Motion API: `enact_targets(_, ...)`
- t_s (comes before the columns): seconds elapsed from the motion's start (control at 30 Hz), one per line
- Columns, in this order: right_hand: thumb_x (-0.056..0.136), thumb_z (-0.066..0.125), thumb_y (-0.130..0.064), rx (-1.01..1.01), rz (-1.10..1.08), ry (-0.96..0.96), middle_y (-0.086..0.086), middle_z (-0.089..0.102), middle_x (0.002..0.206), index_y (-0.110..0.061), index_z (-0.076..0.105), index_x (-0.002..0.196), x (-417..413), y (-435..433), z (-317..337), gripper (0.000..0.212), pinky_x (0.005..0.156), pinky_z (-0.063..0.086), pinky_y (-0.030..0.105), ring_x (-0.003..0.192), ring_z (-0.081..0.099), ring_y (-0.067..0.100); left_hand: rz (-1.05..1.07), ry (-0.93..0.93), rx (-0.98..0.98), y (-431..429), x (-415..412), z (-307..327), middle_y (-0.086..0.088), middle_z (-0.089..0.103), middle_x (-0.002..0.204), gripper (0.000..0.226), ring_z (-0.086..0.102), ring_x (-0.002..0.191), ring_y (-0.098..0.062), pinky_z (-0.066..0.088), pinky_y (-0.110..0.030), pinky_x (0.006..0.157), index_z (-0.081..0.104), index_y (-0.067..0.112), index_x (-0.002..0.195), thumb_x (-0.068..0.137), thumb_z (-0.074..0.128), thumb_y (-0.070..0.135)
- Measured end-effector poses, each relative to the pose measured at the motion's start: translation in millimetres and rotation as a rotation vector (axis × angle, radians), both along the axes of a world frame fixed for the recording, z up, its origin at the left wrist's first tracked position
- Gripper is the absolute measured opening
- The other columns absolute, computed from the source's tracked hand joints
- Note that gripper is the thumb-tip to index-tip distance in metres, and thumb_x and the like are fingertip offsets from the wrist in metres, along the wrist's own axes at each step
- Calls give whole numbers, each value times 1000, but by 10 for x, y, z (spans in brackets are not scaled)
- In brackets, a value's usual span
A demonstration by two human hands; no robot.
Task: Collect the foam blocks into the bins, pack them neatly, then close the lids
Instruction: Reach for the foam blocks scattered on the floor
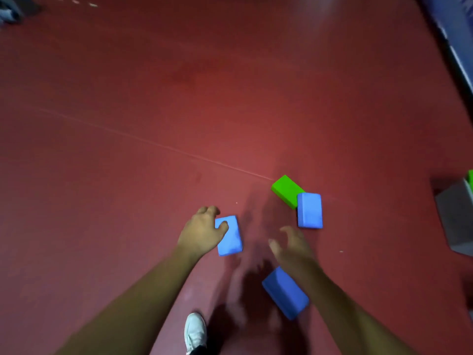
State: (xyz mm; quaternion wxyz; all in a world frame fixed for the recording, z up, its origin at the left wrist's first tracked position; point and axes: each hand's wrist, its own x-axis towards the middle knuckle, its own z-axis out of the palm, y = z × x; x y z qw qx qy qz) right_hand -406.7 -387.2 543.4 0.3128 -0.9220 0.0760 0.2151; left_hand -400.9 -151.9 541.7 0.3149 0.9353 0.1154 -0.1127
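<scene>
Left grip (202,231) curled on near blue block (231,242): thumb on top, fingers over far edge; block flat on red floor (128,175). Right grip (291,244) spread, blurred, holding nothing, betw. far blue block (309,210) and dark blue block (285,293). Green block (285,189) touches far blue block. Grey bin (455,219) at right edge, well apart.

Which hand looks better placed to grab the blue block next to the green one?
The right. The right hand is empty, open, and close to that far blue block beside the green block. The left hand already grips the left blue block, farther off.
</scene>
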Motion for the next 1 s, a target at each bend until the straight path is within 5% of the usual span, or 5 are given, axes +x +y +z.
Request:
enact_targets(0.33, 90, 64, -29, -40, -145, 212, 16, 69, 104, -5, 62, 107, 1086, 380, -2784, 28, 85, 44, 35, 102, 63, 33, -7, 365, -75, 391, 844, -3139, -12, 63, 107, 35, 61, 99, -32, 45, -33, 85, 62, 6, 110, 86, 61, 31)
enact_targets(0.53, 91, 56, -35, -86, -74, 407, 18, 70, 101, -6, 65, 95, 1269, 616, -5012, 31, 75, 40, 31, 101, 64, 35, 59, 543, -67, 429, 731, -5186, -14, 62, 115, 35, 60, 109, -32, 45, -33, 94, 61, 7, 117, 89, 63, 27)
enact_targets(0.63, 94, 54, -35, -92, -30, 439, 23, 67, 113, 0, 63, 109, 1441, 712, -5865, 39, 86, 45, 35, 109, 62, 37, 91, 541, -55, 421, 905, -6031, -17, 62, 116, 37, 59, 112, -35, 47, -39, 96, 59, 6, 116, 88, 62, 30)
enact_targets(0.87, 92, 54, -43, 33, -113, 414, 22, 57, 134, -1, 51, 133, 1814, 984, -7140, 59, 97, 44, 38, 122, 56, 36, 444, 661, -312, 259, 1206, -7142, -3, 55, 125, 70, 56, 116, -28, 41, -32, 85, 44, 7, 136, 87, 64, 53)
enact_targets(1.0, 93, 53, -45, 250, -337, 406, 12, 64, 115, -5, 60, 117, 1813, 979, -7327, 48, 79, 46, 33, 106, 60, 30, 732, 552, -653, 196, 1230, -7205, 6, 72, 107, 51, 66, 85, -6, 49, -23, 66, 67, 24, 107, 77, 65, 66)
